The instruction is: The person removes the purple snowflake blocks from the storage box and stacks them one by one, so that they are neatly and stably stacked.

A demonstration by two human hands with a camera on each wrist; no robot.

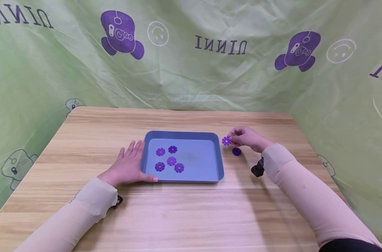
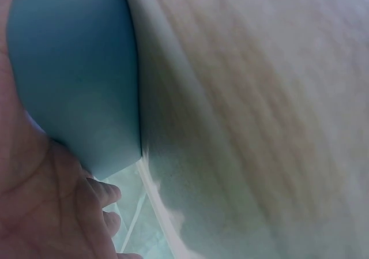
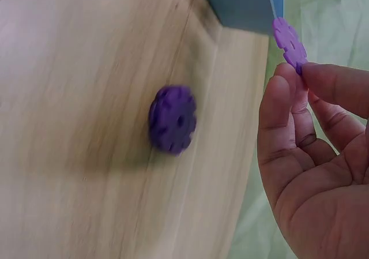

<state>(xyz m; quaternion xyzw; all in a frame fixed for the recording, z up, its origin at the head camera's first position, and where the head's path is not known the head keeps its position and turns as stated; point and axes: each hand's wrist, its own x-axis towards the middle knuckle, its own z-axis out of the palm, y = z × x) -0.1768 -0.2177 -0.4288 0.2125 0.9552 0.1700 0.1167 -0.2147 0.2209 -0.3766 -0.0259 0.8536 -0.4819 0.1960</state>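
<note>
My right hand (image 1: 246, 137) pinches a light purple notched building disc (image 1: 226, 141) between thumb and fingertips, just right of the blue tray (image 1: 220, 171). The held disc (image 3: 290, 42) is tilted up on edge in the right wrist view. Below that hand, darker purple discs (image 3: 173, 120) lie on the table, apparently stacked. My left hand (image 1: 128, 166) rests against the tray's left side, fingers straight and spread, thumb along the near rim. In the left wrist view, the palm (image 2: 46, 201) lies beside the tray's outer wall (image 2: 81, 80). Several purple discs (image 1: 171, 161) lie flat in the tray's left half.
The wooden table (image 1: 191, 217) extends around the tray on all sides. A green printed curtain (image 1: 178, 77) hangs behind the table and along both sides. A small black device (image 1: 258, 168) is worn at the right wrist, below the sleeve cuff.
</note>
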